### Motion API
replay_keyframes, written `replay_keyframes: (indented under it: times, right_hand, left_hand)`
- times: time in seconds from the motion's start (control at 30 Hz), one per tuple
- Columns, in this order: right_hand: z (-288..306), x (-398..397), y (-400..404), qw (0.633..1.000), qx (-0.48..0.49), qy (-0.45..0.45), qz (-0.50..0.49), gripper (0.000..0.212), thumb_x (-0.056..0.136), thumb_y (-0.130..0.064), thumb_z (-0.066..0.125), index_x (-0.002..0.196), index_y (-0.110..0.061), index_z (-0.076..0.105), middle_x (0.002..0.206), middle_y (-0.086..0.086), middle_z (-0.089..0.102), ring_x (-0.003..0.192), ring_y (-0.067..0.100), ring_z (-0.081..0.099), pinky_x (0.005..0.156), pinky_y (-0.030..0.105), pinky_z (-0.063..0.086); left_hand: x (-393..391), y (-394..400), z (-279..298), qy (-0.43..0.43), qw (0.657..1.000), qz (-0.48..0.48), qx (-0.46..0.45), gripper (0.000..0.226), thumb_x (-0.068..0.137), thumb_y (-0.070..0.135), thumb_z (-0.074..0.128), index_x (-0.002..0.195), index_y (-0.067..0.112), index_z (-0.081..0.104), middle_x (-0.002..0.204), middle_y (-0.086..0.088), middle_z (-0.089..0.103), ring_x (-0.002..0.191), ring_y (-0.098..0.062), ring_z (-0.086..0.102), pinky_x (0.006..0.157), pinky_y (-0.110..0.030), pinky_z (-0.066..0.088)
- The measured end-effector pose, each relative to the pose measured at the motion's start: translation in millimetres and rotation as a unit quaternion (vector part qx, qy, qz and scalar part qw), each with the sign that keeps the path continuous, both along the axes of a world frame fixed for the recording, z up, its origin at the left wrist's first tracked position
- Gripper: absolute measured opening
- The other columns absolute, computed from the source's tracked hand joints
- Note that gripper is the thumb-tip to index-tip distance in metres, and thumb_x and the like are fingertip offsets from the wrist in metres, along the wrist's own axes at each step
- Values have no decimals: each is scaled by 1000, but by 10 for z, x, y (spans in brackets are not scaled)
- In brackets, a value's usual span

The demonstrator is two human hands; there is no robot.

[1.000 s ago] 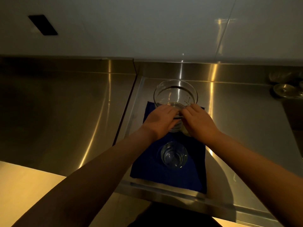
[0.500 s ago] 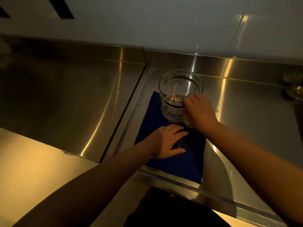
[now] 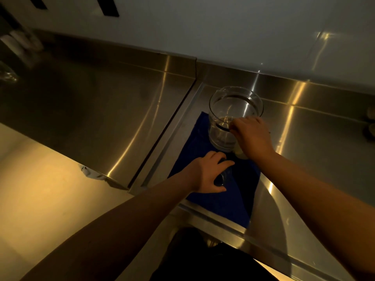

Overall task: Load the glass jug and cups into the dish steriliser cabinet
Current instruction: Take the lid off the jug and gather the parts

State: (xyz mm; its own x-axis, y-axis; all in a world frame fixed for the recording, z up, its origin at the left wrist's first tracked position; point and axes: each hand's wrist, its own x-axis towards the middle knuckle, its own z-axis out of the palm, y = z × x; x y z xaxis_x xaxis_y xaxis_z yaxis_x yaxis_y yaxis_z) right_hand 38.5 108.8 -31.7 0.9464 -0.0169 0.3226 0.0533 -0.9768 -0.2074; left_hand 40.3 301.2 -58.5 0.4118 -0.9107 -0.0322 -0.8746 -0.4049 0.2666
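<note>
A clear glass jug [image 3: 229,110] stands upright at the back of a blue cloth [image 3: 223,205] on the steel counter [image 3: 316,151]. My right hand [image 3: 253,134] grips the jug's near right side, its fingers curled at the glass. A pale part [image 3: 241,155] shows just below this hand; I cannot tell what it is. A small glass cup [image 3: 224,176] stands on the cloth in front of the jug. My left hand [image 3: 207,173] covers it from above, with fingers and thumb curled round its rim. Most of the cup is hidden.
A second steel counter [image 3: 97,110] lies to the left, separated by a dark seam [image 3: 162,142]. A raised steel backsplash and pale wall run behind. Small dark items [image 3: 370,128] sit at the right edge, and dim objects [image 3: 8,74] at the far left.
My left hand left the jug, came back toward me and closed round the cup. My right hand stayed on the jug. The view swung left.
</note>
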Motion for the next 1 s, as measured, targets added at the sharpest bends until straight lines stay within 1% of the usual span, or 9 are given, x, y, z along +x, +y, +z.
replay_keyframes:
  times: [0.2,0.33,0.4,0.53,0.67,0.73,0.83,0.9,1.0]
  right_hand:
    - [43,60,250,999,7,-32,29,4,88,-19,59,91,-17,61,91,2,65,89,23,58,90,37,33]
    - [135,287,641,997,0,-44,68,8,85,-20,63,92,-20,60,91,0,65,89,22,58,93,41,35]
    - [188,462,945,995,11,-48,85,7,86,-20,62,93,-20,60,92,0,65,90,22,58,92,38,34]
    - [233,812,1664,993,48,-44,102,4,89,-20,58,92,-20,61,91,0,64,91,20,57,91,30,25]
    - [173,1154,2403,992,40,-19,118,6,89,-21,59,94,-20,61,92,1,64,91,22,57,93,36,32]
    - [124,1333,2773,992,34,-17,124,8,89,-21,59,95,-19,62,91,2,65,90,23,58,93,39,34]
    - [41,1601,3301,989,45,-33,133,5,87,-21,60,92,-20,61,85,0,63,83,21,58,87,35,34]
    - [-2,1788,3617,987,57,-31,147,3,88,-24,57,90,-24,59,82,-5,59,79,16,55,85,31,30]
    - [-21,2066,4050,982,60,-44,174,5,87,-26,54,87,-24,58,77,-5,58,72,15,53,78,29,29]
  left_hand:
    - [213,400,116,-9,996,62,-57,77,77,49,68,140,17,40,138,-13,41,124,-26,39,88,-41,50]
    - [453,815,164,-9,993,107,-49,78,76,50,67,141,19,37,139,-11,39,125,-24,37,91,-40,48]
    - [589,1079,186,-6,991,131,-39,78,76,51,67,141,22,35,139,-9,38,125,-24,36,91,-38,47]
    - [862,1733,228,-20,986,168,-9,81,77,53,63,144,23,30,143,-9,33,127,-24,31,88,-37,44]
    - [1159,2500,274,-24,979,204,8,82,77,55,63,144,25,27,142,-5,34,126,-22,32,87,-34,45]
    - [1314,2905,275,-27,975,218,14,81,77,54,63,144,27,27,142,-5,33,127,-21,31,85,-31,41]
    - [1523,3478,257,-42,972,230,22,80,77,53,64,143,26,27,143,-5,33,127,-22,31,83,-28,39]
    - [1664,3811,247,-46,968,246,27,81,76,53,65,143,28,27,142,-4,33,126,-22,32,84,-30,40]
    - [1866,4254,227,-43,960,273,31,83,74,55,66,143,31,26,143,-4,33,128,-24,31,90,-37,44]
